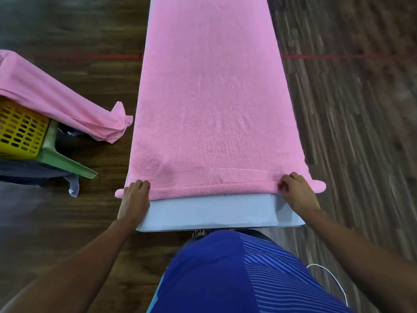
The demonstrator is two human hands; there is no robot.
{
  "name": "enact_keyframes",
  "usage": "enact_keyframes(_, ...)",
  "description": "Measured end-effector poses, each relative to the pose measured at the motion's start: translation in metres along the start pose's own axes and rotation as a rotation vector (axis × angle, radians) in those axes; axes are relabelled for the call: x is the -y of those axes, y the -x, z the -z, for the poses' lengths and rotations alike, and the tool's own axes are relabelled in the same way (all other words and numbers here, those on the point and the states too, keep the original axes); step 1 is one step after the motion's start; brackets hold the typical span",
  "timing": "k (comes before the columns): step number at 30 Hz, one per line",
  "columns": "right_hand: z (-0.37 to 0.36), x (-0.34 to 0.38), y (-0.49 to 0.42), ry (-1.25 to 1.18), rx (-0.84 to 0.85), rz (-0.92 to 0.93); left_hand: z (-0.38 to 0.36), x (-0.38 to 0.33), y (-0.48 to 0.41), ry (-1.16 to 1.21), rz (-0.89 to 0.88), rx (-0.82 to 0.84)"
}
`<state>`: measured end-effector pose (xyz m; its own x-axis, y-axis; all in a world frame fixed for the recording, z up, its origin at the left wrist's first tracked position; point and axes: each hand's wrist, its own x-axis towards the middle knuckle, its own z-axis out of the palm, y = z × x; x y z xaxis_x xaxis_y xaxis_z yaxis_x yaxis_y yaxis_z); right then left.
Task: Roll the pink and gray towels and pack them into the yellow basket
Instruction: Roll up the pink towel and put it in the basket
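Blue shirt fills the lower edge, nearest my view. I note both arms extended: left hand and right hand each curl fingers over the pink towel at its near hem, gripping the corners. It lies flat along the pale blue table. Left, on the wooden floor: yellow basket, second pink cloth draped over it.

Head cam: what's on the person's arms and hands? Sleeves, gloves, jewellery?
Nothing worn: left hand and right hand show no gloves, rings or watch. Both forearms are uncovered, no sleeves in view. On the torso, a blue shirt with lighter blue stripes.
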<state>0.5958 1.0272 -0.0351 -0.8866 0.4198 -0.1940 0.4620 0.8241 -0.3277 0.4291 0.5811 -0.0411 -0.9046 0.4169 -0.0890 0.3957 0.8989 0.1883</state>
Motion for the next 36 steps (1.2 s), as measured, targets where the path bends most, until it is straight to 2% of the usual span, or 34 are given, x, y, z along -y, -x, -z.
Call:
enact_keyframes(5,-0.018,-0.008,0.024,0.106,-0.029,0.123,-0.011,-0.006,0.016,0.049,-0.149,0.035)
enact_keyframes(11,-0.012,-0.001,0.012,0.178,-0.072,0.079,-0.001,-0.007,0.001,0.031,-0.118,0.064)
enact_keyframes(19,0.007,-0.004,-0.006,0.212,0.218,-0.059,0.009,-0.005,-0.007,-0.032,-0.065,0.159)
enact_keyframes(20,0.007,-0.003,-0.008,0.201,0.191,-0.064,0.008,-0.005,-0.009,-0.039,-0.032,0.145)
enact_keyframes(22,0.004,-0.002,-0.01,0.191,0.034,-0.037,0.005,-0.006,-0.011,-0.058,0.012,0.064)
enact_keyframes(24,0.002,0.001,-0.01,0.126,-0.048,-0.016,0.002,-0.01,-0.011,-0.084,0.001,-0.007)
enact_keyframes(26,-0.001,0.005,-0.006,0.04,-0.031,0.002,-0.002,-0.014,-0.009,-0.024,-0.051,-0.028)
enact_keyframes(29,-0.014,0.004,0.008,0.067,-0.049,0.11,-0.011,-0.015,-0.001,0.065,-0.08,0.002)
enact_keyframes(36,-0.018,-0.001,0.008,0.107,-0.104,0.134,-0.008,-0.014,0.0,0.004,-0.091,0.026)
